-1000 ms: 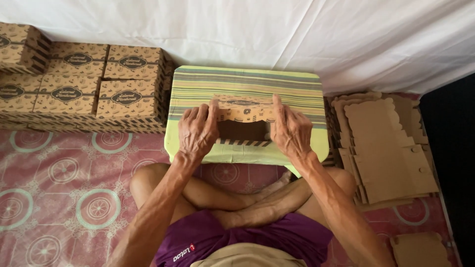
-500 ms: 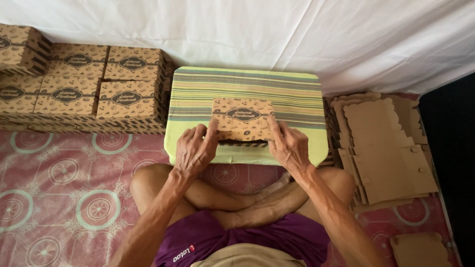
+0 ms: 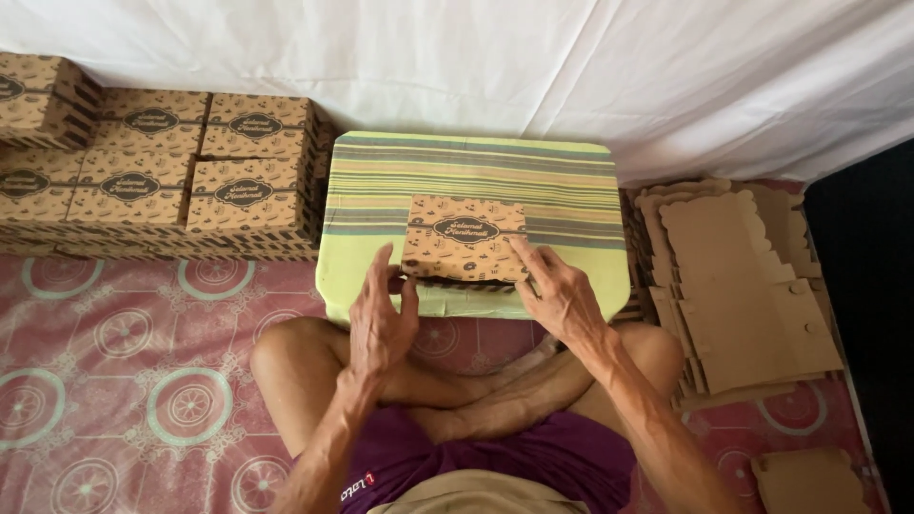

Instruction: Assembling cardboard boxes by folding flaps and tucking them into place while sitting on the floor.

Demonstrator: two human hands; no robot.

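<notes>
On the striped green table [image 3: 471, 171] in front of you sits a closed brown cardboard box [image 3: 464, 238], near the front edge. Your right hand [image 3: 562, 295] touches the right front corner of the box with open, stretched fingers; it grasps nothing. Your left hand [image 3: 379, 319] is just beside the left front corner, fingers loose and a little spread, holding nothing. To your left, finished boxes [image 3: 157, 181] are stacked in rows against the white cloth [image 3: 533, 67]. To your right, flat cardboard sheets [image 3: 743, 286] lie in a pile on the red patterned mat [image 3: 124, 381].
</notes>
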